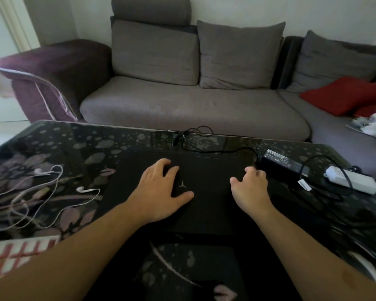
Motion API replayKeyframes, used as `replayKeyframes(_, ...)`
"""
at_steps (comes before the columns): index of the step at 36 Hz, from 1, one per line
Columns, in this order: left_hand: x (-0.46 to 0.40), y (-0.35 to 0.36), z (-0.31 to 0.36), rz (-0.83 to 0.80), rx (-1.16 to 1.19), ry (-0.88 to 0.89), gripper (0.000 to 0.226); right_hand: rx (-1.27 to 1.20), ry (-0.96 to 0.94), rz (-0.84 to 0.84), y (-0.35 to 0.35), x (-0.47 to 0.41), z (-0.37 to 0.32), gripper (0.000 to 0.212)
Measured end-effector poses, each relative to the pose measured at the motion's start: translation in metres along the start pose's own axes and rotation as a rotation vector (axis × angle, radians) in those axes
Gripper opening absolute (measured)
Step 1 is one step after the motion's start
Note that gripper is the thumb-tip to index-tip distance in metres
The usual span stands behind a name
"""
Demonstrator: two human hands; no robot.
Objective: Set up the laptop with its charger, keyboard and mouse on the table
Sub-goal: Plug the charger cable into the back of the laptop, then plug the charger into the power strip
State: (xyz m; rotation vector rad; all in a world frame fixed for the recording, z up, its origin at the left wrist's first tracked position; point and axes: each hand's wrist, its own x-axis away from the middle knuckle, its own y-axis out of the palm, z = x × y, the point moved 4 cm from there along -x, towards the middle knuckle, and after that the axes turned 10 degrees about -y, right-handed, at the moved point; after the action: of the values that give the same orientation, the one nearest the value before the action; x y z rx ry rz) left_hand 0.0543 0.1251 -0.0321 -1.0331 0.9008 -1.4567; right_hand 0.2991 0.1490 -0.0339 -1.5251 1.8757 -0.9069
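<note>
A closed black laptop with a small star logo lies flat in the middle of the dark floral table. My left hand rests on its lid with fingers spread and straight. My right hand hovers over the lid's right part, fingers loosely curled, holding nothing that I can see. The black charger brick sits just right of the laptop, its thin black cable looping along the table's far edge. No keyboard or mouse is visible.
White wired earphones lie tangled on the table's left. A white power strip with black cables sits at the right edge. A grey sofa with a red cushion stands behind the table. A red-striped cloth is at near left.
</note>
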Motion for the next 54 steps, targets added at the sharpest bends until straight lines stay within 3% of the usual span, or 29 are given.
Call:
replayKeyframes(5,0.042,0.001,0.003,-0.174,-0.049,0.036,0.125,0.029,0.067,-0.103,-0.012,0.041,0.001,0.072)
replayKeyframes(8,0.056,-0.001,-0.002,-0.204,-0.109,0.062,0.134,0.019,0.101,-0.173,-0.016,0.064,-0.003,0.087)
replayKeyframes(12,0.067,-0.002,-0.006,-0.125,-0.127,0.055,0.115,-0.005,0.091,-0.298,-0.012,0.089,0.002,0.127)
replayKeyframes(15,0.074,-0.004,-0.001,-0.106,-0.160,0.052,0.104,0.037,0.022,-0.366,-0.013,0.100,0.007,0.139)
replayKeyframes(22,0.072,0.000,0.000,-0.122,-0.171,0.051,0.102,0.034,-0.083,-0.328,-0.017,0.100,0.010,0.131)
replayKeyframes(38,0.059,0.001,0.006,-0.083,-0.188,0.066,0.095,0.016,-0.133,-0.298,-0.012,0.086,0.011,0.127)
replayKeyframes(47,0.053,-0.006,0.013,-0.091,-0.056,0.044,0.103,0.074,-0.146,-0.327,-0.015,0.087,0.007,0.127)
replayKeyframes(50,0.053,-0.006,0.025,-0.082,0.076,0.064,0.097,0.109,-0.161,-0.354,-0.018,0.086,0.005,0.125)
replayKeyframes(54,0.055,-0.005,0.052,-0.030,0.216,0.114,0.070,0.105,-0.188,-0.383,-0.029,0.085,0.007,0.117)
